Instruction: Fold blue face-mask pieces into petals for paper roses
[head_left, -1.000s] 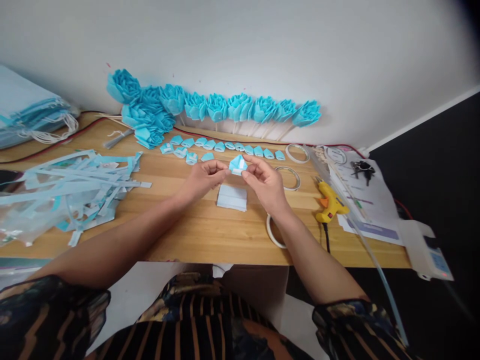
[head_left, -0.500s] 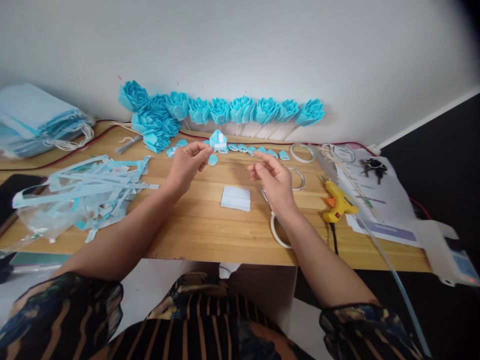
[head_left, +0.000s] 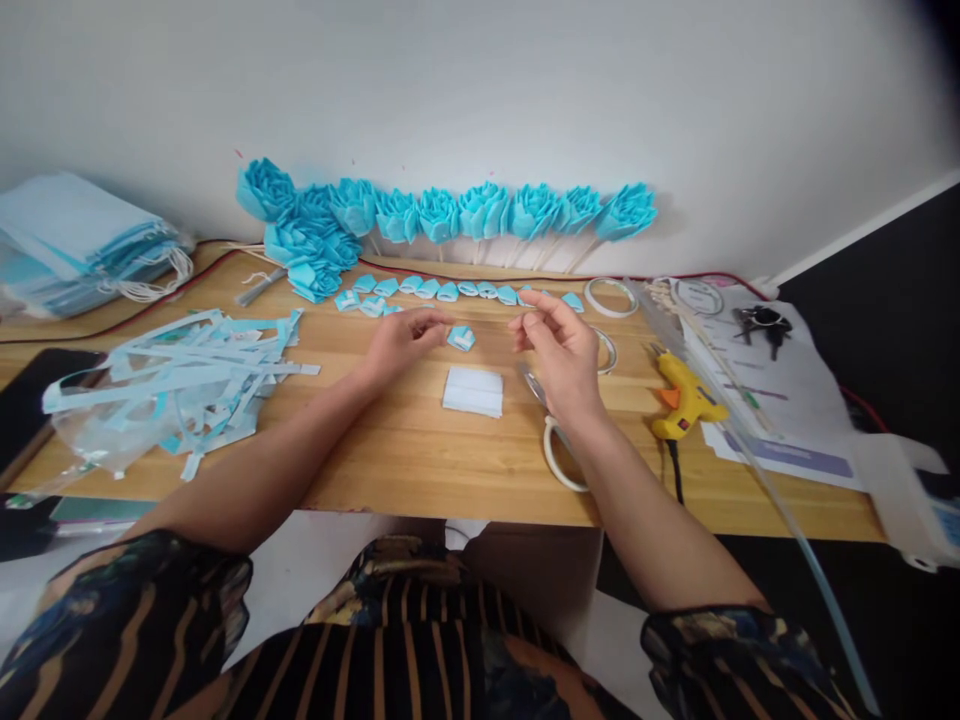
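In the middle of the table, the fingertips of my left hand [head_left: 409, 345] are pinched at the left edge of a small folded blue petal [head_left: 461, 338] with white strips on it. The petal is low, at or just above the wood. My right hand [head_left: 559, 340] hovers to the right of it, fingers apart and loosely curled, with nothing in them. Below and between the hands lies a white folded pad [head_left: 473, 391]. Scissors [head_left: 532, 383] lie partly hidden under my right hand. Behind the hands runs a row of folded blue petals [head_left: 427, 289].
Finished blue flowers [head_left: 484, 211] on sticks lean along the wall. Cut strips [head_left: 217, 375] are heaped at left, near a stack of blue sheets [head_left: 82, 240] and a phone [head_left: 45, 400]. Tape rolls [head_left: 555, 462], a yellow glue gun [head_left: 686, 398], keys [head_left: 763, 320] and papers [head_left: 795, 400] are at right.
My left hand has brought the petal down and to the right, toward the table. My right hand has moved slightly right. The view has shifted a little.
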